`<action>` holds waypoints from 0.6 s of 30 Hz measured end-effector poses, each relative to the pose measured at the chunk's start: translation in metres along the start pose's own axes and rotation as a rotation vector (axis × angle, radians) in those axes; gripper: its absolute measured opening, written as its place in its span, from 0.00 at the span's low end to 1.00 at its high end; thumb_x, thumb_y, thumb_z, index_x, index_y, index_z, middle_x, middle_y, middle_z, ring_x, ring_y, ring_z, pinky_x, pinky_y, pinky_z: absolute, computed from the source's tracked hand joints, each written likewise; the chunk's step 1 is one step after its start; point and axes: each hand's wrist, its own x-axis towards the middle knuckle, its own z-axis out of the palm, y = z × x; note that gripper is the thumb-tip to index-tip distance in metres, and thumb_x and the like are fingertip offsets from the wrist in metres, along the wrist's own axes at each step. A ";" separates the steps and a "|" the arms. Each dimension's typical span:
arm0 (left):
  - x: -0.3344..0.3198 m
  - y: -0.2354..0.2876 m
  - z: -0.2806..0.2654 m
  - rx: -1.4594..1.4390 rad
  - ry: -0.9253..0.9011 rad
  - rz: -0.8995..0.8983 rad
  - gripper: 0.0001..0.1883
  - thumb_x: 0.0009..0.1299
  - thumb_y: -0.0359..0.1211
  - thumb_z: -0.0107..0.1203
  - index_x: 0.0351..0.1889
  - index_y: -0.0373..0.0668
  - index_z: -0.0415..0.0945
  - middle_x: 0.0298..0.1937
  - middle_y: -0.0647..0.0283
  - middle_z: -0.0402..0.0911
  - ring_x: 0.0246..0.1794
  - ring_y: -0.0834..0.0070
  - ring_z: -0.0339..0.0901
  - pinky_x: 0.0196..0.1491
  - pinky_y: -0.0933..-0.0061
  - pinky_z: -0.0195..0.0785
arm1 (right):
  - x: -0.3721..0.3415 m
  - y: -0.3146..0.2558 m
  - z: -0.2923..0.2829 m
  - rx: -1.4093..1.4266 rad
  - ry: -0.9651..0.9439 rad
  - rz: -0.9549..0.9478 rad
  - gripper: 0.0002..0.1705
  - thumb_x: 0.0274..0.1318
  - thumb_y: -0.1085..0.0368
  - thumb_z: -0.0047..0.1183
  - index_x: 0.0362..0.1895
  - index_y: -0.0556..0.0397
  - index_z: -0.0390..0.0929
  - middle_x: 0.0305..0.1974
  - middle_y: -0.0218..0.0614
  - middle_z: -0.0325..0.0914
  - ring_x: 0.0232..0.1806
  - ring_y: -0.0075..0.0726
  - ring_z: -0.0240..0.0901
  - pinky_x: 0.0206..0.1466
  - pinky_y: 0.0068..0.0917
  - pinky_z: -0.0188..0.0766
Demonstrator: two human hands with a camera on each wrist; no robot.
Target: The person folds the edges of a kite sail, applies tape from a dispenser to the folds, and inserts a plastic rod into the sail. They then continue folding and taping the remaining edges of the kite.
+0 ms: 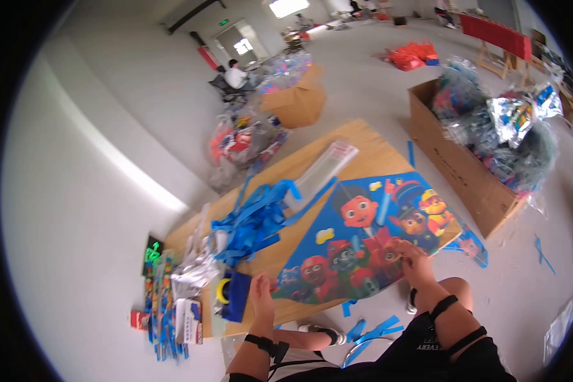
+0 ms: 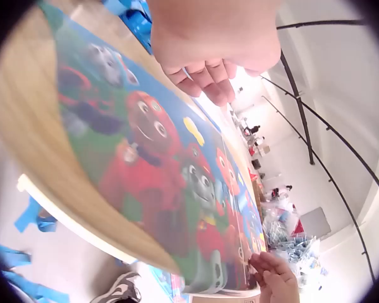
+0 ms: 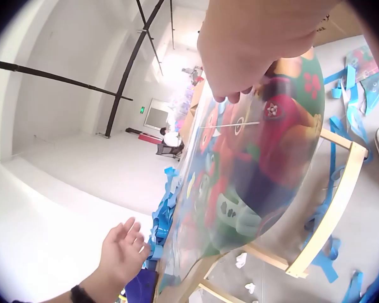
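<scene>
A blue cartoon-printed sheet [image 1: 337, 254], shaped like a kite, lies across the wooden table. Its near edge bows out past the tabletop. My right hand [image 1: 417, 264] pinches it near the right part of that edge, fingers curled; the right wrist view shows the fingertips partly hidden under the hand. A thin pale stick [image 3: 234, 125] crosses the print just below them. My left hand [image 1: 261, 296] is at the sheet's left corner, palm turned inward and fingers loosely bent. In the right wrist view the left hand [image 3: 123, 249] holds nothing.
Blue ribbons [image 1: 251, 219] are heaped on the table [image 1: 363, 137] beside a clear plastic packet [image 1: 328, 167]. Yellow tape [image 1: 223, 291] and a blue piece [image 1: 237, 298] lie at left. A cardboard box [image 1: 452, 172] of bagged goods stands right. Ribbon scraps [image 1: 379, 330] litter the floor.
</scene>
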 end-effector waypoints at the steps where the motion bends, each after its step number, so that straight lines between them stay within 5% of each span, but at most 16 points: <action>1: -0.008 0.003 -0.031 0.005 0.109 0.031 0.15 0.81 0.36 0.51 0.61 0.41 0.74 0.39 0.59 0.85 0.31 0.79 0.78 0.35 0.78 0.73 | -0.001 -0.008 0.001 0.006 0.030 -0.008 0.27 0.50 0.85 0.44 0.51 0.49 0.83 0.59 0.45 0.81 0.66 0.56 0.73 0.64 0.44 0.70; 6: -0.036 0.008 -0.173 -0.027 0.525 0.085 0.13 0.78 0.33 0.52 0.58 0.41 0.75 0.35 0.61 0.84 0.29 0.79 0.77 0.33 0.77 0.71 | 0.004 -0.016 0.007 0.145 0.037 -0.144 0.26 0.48 0.88 0.40 0.46 0.54 0.81 0.52 0.42 0.83 0.55 0.47 0.81 0.52 0.33 0.76; 8: -0.045 -0.001 -0.212 0.274 0.593 -0.042 0.14 0.75 0.32 0.54 0.57 0.42 0.76 0.38 0.60 0.84 0.32 0.77 0.77 0.35 0.74 0.70 | 0.003 -0.035 -0.007 0.170 0.089 -0.151 0.26 0.47 0.89 0.39 0.45 0.55 0.80 0.44 0.37 0.81 0.42 0.36 0.80 0.44 0.26 0.74; 9: -0.053 0.011 -0.218 0.393 0.532 -0.134 0.15 0.72 0.32 0.56 0.56 0.42 0.79 0.41 0.58 0.83 0.36 0.74 0.78 0.41 0.71 0.71 | 0.003 -0.043 -0.015 0.165 0.063 -0.185 0.23 0.53 0.88 0.40 0.47 0.56 0.80 0.40 0.35 0.78 0.37 0.29 0.76 0.42 0.25 0.73; 11: -0.050 -0.020 -0.249 0.569 0.421 -0.037 0.15 0.71 0.33 0.58 0.54 0.41 0.83 0.45 0.52 0.83 0.42 0.64 0.80 0.49 0.64 0.72 | -0.004 -0.062 -0.030 0.107 0.027 -0.184 0.17 0.65 0.84 0.41 0.49 0.55 0.78 0.42 0.34 0.77 0.38 0.26 0.74 0.43 0.24 0.72; 18: -0.021 -0.032 -0.248 0.780 0.370 0.092 0.16 0.70 0.40 0.62 0.49 0.40 0.86 0.52 0.42 0.81 0.57 0.46 0.78 0.63 0.54 0.70 | -0.094 -0.085 -0.071 0.127 -0.043 0.020 0.14 0.69 0.78 0.42 0.54 0.58 0.77 0.47 0.36 0.79 0.37 0.25 0.73 0.43 0.24 0.73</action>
